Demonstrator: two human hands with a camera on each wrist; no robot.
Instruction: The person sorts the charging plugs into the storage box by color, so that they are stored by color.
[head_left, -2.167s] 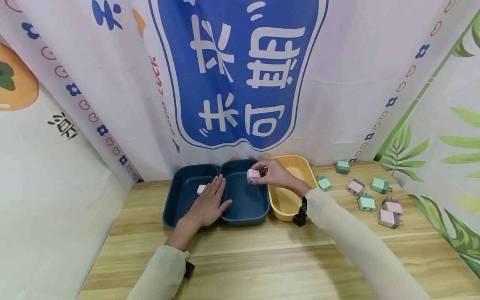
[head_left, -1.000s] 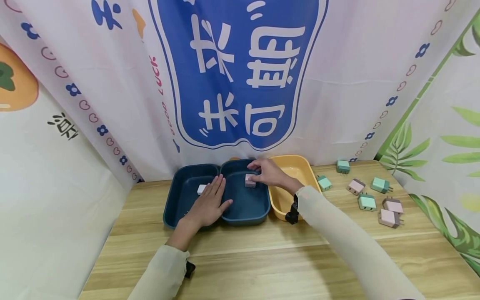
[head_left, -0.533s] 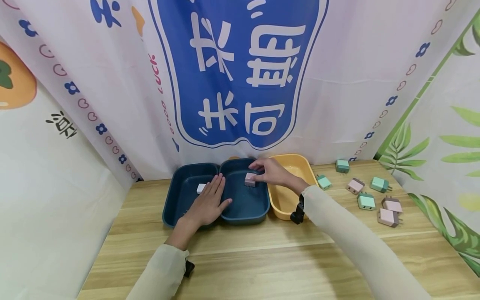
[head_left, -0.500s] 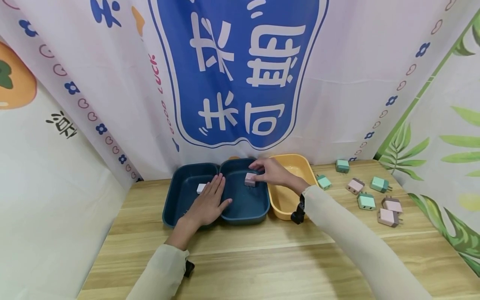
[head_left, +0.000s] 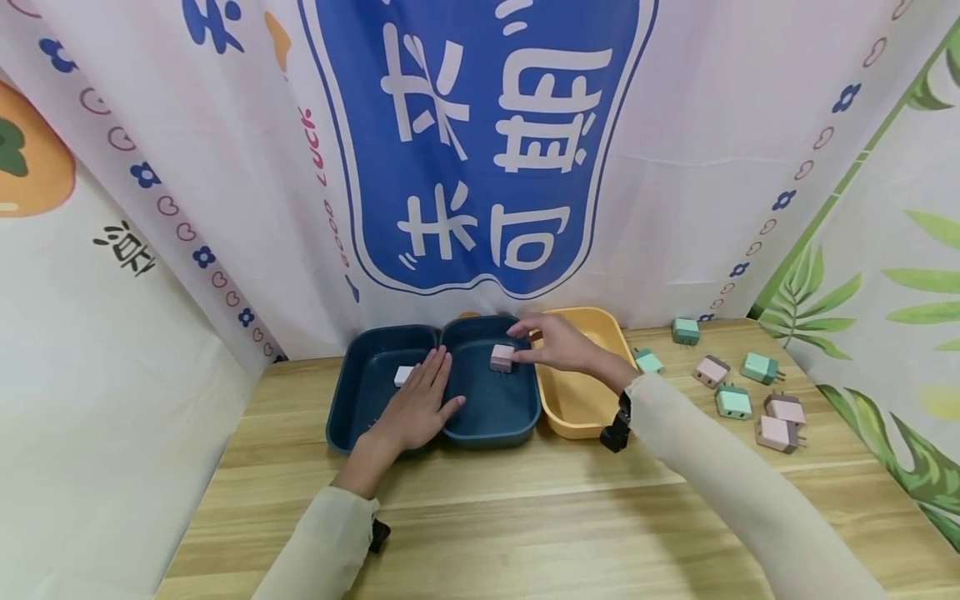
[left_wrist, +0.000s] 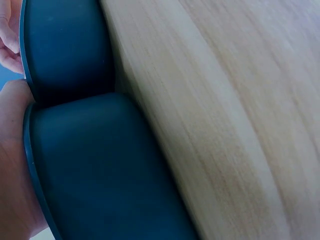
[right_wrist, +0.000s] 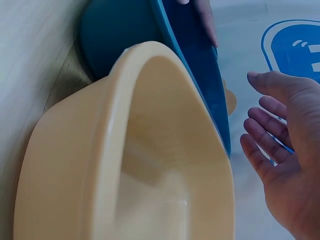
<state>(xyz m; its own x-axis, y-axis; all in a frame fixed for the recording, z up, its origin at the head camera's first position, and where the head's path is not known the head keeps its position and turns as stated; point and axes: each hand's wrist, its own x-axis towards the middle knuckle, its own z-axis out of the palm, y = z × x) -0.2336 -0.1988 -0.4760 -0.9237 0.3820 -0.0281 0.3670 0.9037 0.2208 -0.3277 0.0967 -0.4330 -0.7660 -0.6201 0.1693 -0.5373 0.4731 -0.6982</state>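
Observation:
A pink two-tone charger plug (head_left: 502,358) with metal prongs is in the middle dark blue bin (head_left: 491,435). My right hand (head_left: 558,343) is just to its right, over the bin's right rim, thumb tip close to the plug. In the right wrist view that hand (right_wrist: 295,145) has its fingers spread apart with nothing between them. My left hand (head_left: 417,406) lies flat with straight fingers across the adjoining rims of the middle bin and the left dark blue bin (head_left: 337,417). A white plug (head_left: 403,376) sits in the left bin, partly behind my left fingers.
A yellow bin (head_left: 573,429) stands against the middle bin's right side, under my right wrist. On the wooden table (head_left: 525,517) at the right lie several mint-green plugs (head_left: 733,402) and pink plugs (head_left: 777,434). A printed curtain (head_left: 675,208) hangs behind the bins.
My right hand lowered the pink plug into the middle bin, let go of it and has drawn back slightly to the right, thumb and fingers parted. The left hand has stayed in place.

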